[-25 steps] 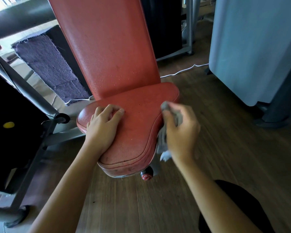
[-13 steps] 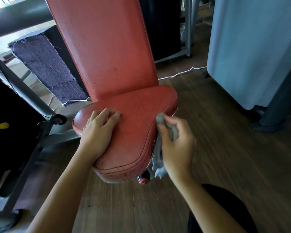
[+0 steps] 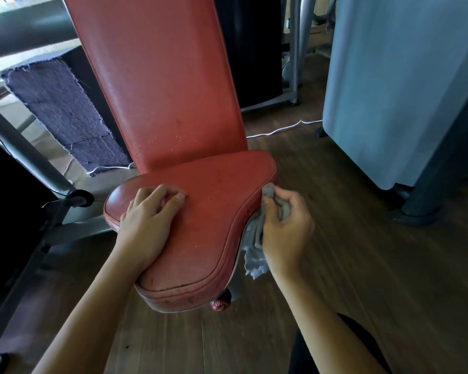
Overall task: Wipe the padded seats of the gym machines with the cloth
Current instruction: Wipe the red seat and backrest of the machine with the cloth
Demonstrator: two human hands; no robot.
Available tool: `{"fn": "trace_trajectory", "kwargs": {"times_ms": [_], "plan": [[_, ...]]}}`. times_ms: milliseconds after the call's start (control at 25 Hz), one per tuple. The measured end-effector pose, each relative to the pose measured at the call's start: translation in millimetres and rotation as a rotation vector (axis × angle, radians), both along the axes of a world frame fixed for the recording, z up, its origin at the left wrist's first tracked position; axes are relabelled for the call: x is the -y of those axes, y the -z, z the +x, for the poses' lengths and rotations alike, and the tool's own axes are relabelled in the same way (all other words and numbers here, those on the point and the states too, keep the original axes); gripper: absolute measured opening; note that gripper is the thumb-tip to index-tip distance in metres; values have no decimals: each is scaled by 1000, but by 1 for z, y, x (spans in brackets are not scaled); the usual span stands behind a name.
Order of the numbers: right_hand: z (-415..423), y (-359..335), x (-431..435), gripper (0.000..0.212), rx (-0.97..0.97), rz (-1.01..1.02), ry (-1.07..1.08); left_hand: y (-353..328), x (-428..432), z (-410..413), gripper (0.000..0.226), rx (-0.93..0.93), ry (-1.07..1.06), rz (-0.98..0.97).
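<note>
The right hand [image 3: 285, 228] grips a bunched grey cloth [image 3: 256, 233] pressed against the right edge of the red padded seat [image 3: 216, 211], while the left hand [image 3: 149, 222] rests palm-down with curled fingers on the seat's top, below the upright red backrest [image 3: 157, 76].

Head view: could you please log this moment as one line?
left hand flat on red seat | right hand presses grey cloth against seat's side

- Two hands are counted: left hand [image 3: 146, 225], right hand [image 3: 284, 225].
- One grey cloth [image 3: 254, 236] is seen.
- One red padded seat [image 3: 208, 211] and one backrest [image 3: 160, 76] are counted.
- One red knob [image 3: 220, 303] is spotted.
</note>
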State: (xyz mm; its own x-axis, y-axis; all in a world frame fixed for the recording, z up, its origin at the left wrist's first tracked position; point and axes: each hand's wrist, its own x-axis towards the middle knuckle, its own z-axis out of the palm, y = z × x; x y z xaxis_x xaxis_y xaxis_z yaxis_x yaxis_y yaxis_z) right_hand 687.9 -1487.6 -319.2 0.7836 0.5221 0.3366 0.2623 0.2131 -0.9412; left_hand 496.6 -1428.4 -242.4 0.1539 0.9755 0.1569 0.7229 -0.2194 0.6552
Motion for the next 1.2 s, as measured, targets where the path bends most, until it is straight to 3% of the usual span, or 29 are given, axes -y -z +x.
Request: {"fn": "trace_trajectory", "kwargs": {"times_ms": [160, 360, 480, 600, 720, 840, 960, 1120, 1200], "plan": [[15, -4, -21, 14, -100, -18, 64, 0, 0, 2, 42, -25, 17, -4], [2, -1, 0, 12, 79, 24, 23, -1, 0, 2, 44, -38, 19, 4], [47, -18, -49, 17, 15, -133, 0, -2, 2, 4, 45, -32, 7, 1], [58, -22, -58, 21, -25, -242, -67, -3, 3, 4, 38, -53, 3, -8], [40, -13, -23, 20, 78, -192, -66, -3, 2, 4, 26, -71, -4, -9], [59, -24, -54, 19, 52, -266, -98, -2, 1, 5, 12, -73, -4, -2], [73, -36, -78, 17, -30, -355, -184, -1, 0, 3, 12, -66, -6, 8], [53, -15, -28, 17, 96, -244, -220, -2, 1, 4, 14, -66, -18, 9], [57, -19, -37, 20, 123, -281, -259, -2, 1, 5, 14, -68, -30, 12]]}}
